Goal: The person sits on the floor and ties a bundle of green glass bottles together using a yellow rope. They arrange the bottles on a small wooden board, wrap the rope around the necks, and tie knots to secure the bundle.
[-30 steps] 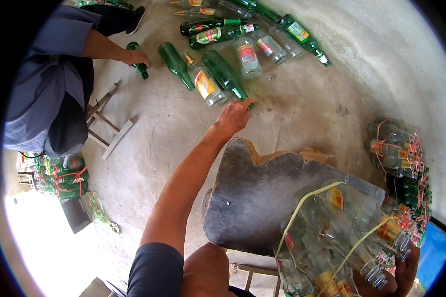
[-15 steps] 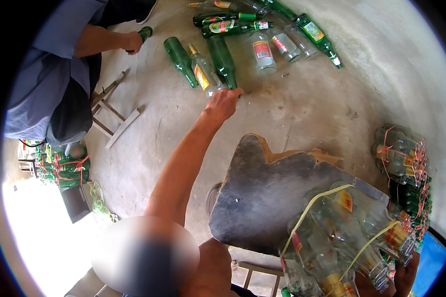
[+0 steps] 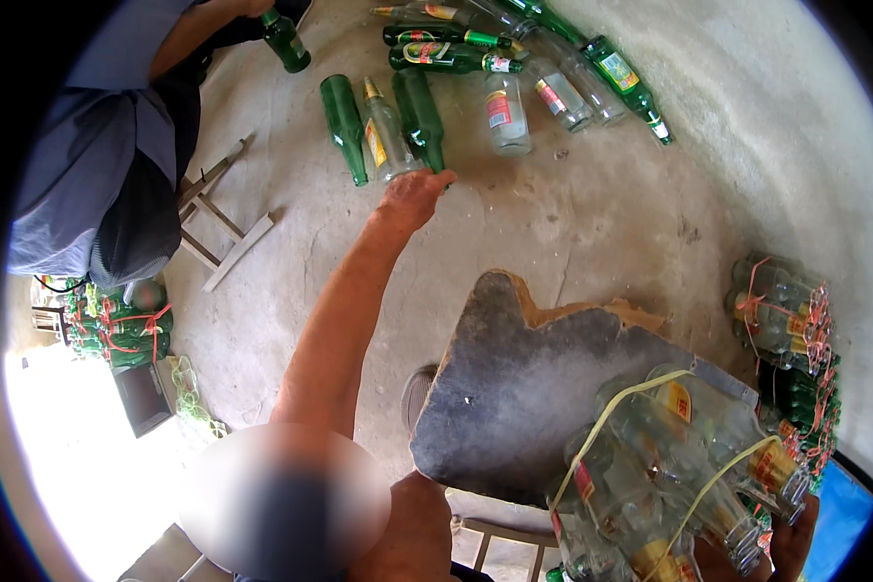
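At the end of my outstretched arm, my left hand (image 3: 415, 197) is closed around the neck of a green bottle (image 3: 419, 109) lying on the floor. Beside it lie a clear bottle with a yellow label (image 3: 382, 136) and another green bottle (image 3: 343, 121). At the lower right, my right hand (image 3: 793, 543) is partly hidden; its fingers curl round the neck end of a bundle of clear bottles (image 3: 640, 466) bound with yellow strap. The bundle rests on a dark, broken-edged board (image 3: 514, 388).
Several loose bottles lie at the far wall, among them a clear one (image 3: 507, 114). Another person (image 3: 116, 175) at the left holds a green bottle (image 3: 286, 44) beside a wooden stool frame (image 3: 225, 223). Tied bottle bundles (image 3: 781, 306) stand right; more (image 3: 131, 325) stand left.
My left hand and its green bottle have shifted slightly left, nearer the neighbouring bottles. The other person's hand has moved away with a bottle that now hangs below it.
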Motion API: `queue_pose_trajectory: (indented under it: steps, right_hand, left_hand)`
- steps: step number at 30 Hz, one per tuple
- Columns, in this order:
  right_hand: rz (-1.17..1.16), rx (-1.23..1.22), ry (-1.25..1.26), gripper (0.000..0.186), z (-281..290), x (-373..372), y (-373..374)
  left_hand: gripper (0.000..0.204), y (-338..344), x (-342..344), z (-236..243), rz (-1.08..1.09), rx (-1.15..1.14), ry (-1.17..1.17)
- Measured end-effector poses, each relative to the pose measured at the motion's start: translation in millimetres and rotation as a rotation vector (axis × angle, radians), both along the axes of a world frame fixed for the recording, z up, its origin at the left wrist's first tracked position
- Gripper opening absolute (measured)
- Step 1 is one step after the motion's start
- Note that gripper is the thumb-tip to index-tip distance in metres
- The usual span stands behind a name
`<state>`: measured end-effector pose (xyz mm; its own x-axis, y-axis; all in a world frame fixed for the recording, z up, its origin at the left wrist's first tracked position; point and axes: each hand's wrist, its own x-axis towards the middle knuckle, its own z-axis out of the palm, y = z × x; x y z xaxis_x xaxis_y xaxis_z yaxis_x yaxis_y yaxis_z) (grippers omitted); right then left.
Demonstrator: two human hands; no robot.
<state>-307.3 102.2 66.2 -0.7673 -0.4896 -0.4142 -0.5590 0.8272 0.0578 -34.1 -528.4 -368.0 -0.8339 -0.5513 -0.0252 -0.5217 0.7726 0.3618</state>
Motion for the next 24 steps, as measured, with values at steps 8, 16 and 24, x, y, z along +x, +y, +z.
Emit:
queue_pose_trajectory:
  steps: [8, 16, 24]
  right_hand:
    - [-0.184, 0.113, 0.049, 0.053, -0.5, 0.0, 5.3]
    - [-0.034, 0.174, -0.042, 0.034, 1.7, -8.6, 0.3]
    - [0.043, 0.095, -0.125, 0.033, 3.1, -8.4, -5.1]
  left_hand:
    - [0.029, -16.0, 14.2, -5.8, 0.000, -0.079, -0.069]
    - [0.036, -29.1, 25.0, -1.8, 0.063, -0.091, -0.115]
    - [0.039, -35.7, 58.5, 16.7, 0.330, -0.149, 0.244]
